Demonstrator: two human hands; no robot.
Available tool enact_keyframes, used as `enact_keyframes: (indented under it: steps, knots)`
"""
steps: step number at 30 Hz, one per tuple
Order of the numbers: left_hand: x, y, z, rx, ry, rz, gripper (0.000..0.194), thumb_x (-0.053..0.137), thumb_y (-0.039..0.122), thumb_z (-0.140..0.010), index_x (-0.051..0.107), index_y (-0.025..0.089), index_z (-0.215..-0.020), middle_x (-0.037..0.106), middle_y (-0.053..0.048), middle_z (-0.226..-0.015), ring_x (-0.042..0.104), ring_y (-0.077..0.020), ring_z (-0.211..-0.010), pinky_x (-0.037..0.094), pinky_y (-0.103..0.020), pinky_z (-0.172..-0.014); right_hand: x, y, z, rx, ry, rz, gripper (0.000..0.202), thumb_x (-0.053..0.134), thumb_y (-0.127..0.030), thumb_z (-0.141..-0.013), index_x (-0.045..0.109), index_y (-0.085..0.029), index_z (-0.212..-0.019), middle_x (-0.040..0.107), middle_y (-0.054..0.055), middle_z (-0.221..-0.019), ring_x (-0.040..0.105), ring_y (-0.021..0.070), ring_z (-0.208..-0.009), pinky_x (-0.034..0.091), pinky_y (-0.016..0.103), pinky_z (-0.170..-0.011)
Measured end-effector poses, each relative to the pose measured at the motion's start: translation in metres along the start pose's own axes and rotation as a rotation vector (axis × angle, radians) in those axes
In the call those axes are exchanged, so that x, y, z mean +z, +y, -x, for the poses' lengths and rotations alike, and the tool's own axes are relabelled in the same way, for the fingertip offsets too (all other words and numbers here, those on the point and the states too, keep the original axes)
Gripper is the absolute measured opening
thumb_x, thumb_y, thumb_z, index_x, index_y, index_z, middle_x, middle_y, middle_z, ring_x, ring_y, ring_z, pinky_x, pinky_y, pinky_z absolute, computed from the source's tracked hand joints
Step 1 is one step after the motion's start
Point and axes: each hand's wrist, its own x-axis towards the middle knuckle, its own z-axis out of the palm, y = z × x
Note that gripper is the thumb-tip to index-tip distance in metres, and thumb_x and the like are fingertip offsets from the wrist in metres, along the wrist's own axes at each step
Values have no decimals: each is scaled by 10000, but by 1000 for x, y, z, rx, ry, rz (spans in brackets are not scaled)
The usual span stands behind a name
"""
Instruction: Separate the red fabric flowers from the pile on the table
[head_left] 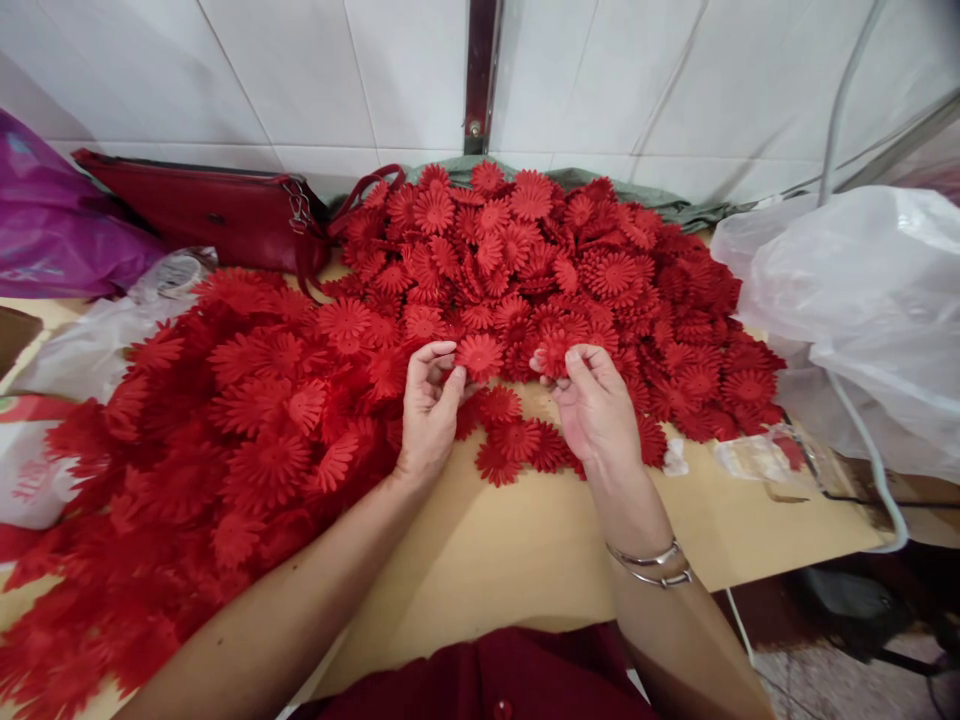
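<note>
My left hand (433, 405) is closed, pinching the edge of a red artificial flower piece (480, 357) with narrow petals. Between the thumb and fingers of my right hand (596, 400) is another red flower piece (552, 354), partly covered by the fingertips. Both hands are raised a little over the table, a short gap between them. Behind them rises a big heap of red flower pieces (525, 250). Larger, looser red petal pieces (255, 450) spread out on the left beside my left forearm. A few flower pieces (517, 440) lie on the tabletop just below my hands.
On the wooden table (487, 560), a red handbag (202, 210) leans by the tiled wall, next to a purple plastic bag (67, 220). White translucent plastic bags (862, 310) and a pale cable (862, 440) take up the right side. A crumpled white scrap (675, 457) lies near my right wrist.
</note>
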Motion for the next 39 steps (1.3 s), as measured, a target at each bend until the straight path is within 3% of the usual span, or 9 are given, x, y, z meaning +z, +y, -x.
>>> enact_keyframes:
  steps: [3, 6, 10, 12, 18, 23, 27, 33, 39]
  knots:
    - [-1, 4, 2, 79, 32, -81, 176, 711, 331, -923, 692, 257, -1081, 635, -29, -1080, 627, -136, -958, 586, -270, -895, 2, -2, 1, 68, -16, -45, 288, 669, -535, -910, 564, -286, -1010, 752, 32, -1031, 738, 195, -916, 579, 347, -767]
    - [-1, 7, 4, 118, 41, -157, 147, 667, 316, -955, 748, 221, -1033, 663, -55, -1086, 632, -170, -1046, 567, -309, -960, 5, -4, 3, 148, -34, -55, 460, 554, -697, -922, 612, -259, -1048, 764, 76, -1104, 743, 207, -967, 602, 370, -806]
    - [-1, 9, 6, 154, 57, -194, 205, 659, 348, -957, 766, 217, -1073, 655, -74, -1153, 626, -199, -1115, 569, -341, -972, 11, -4, 6, 73, 12, -27, 403, 885, -460, -725, 675, -252, -999, 786, 12, -994, 735, 156, -909, 592, 304, -840]
    - [0, 10, 6, 179, 49, -218, 232, 659, 380, -957, 770, 218, -1081, 651, -78, -1163, 625, -205, -1127, 565, -352, -987, 14, -2, 7, 7, 30, -4, 386, 925, -365, -671, 695, -241, -956, 789, -8, -906, 740, 145, -872, 584, 294, -867]
    - [3, 12, 8, 217, -12, -278, 306, 673, 428, -953, 759, 245, -1182, 585, -98, -1231, 594, -219, -1180, 564, -382, -1023, 18, 2, 11, -16, 38, 107, 299, 889, -337, -707, 703, -232, -916, 791, -7, -883, 741, 153, -839, 586, 325, -878]
    - [6, 10, 10, 212, -78, -261, 413, 776, 392, -882, 719, 293, -1278, 492, -71, -1285, 635, -174, -1144, 596, -310, -994, 23, 1, 17, 6, -66, 140, 293, 888, -349, -719, 669, -227, -872, 745, -32, -809, 664, 113, -716, 547, 253, -704]
    - [6, 11, 11, 153, -120, -245, 544, 825, 394, -834, 668, 323, -1350, 420, -62, -1380, 703, -131, -1007, 620, -299, -970, 27, 2, 20, 40, -132, 172, 333, 878, -404, -725, 609, -225, -806, 628, -75, -654, 505, 82, -557, 425, 227, -559]
    - [3, 10, 11, 182, -144, -290, 530, 824, 388, -836, 682, 309, -1340, 492, -76, -1400, 686, -125, -998, 614, -302, -987, 25, 6, 19, 52, -203, 235, 352, 859, -455, -739, 599, -225, -797, 553, -77, -653, 429, 88, -578, 341, 239, -563]
    - [2, 9, 6, 194, -72, -327, 387, 780, 356, -880, 736, 272, -1256, 573, -86, -1331, 672, -151, -1030, 616, -284, -906, 24, 6, 19, 54, -209, 208, 382, 863, -446, -745, 553, -223, -739, 502, -78, -647, 404, 91, -585, 341, 244, -579]
